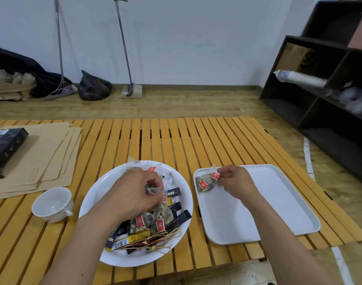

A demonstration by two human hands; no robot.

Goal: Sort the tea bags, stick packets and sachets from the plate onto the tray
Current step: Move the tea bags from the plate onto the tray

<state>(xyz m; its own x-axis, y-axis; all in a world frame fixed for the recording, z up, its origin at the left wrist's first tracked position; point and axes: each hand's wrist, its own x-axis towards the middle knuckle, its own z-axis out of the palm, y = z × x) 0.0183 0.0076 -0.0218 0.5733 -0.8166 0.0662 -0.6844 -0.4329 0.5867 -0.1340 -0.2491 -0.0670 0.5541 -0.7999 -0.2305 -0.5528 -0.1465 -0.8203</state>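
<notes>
The right hand (232, 181) pinches the red tag of a tea bag (204, 182) at the far left corner of the tray (278, 202). The left hand (134, 190) grips another tea bag (153, 190) over the plate (89, 204). These bags look light, soft and easy to tear; the tag is a safe hold. Most of the tray is free toward its right edge.

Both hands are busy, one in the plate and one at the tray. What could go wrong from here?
1. The left hand pinches one tea bag in a tangled pile; strings could drag other packets over the plate rim.
2. The right hand holds a red tag near the tray corner, so that bag may land on its edge.
</notes>
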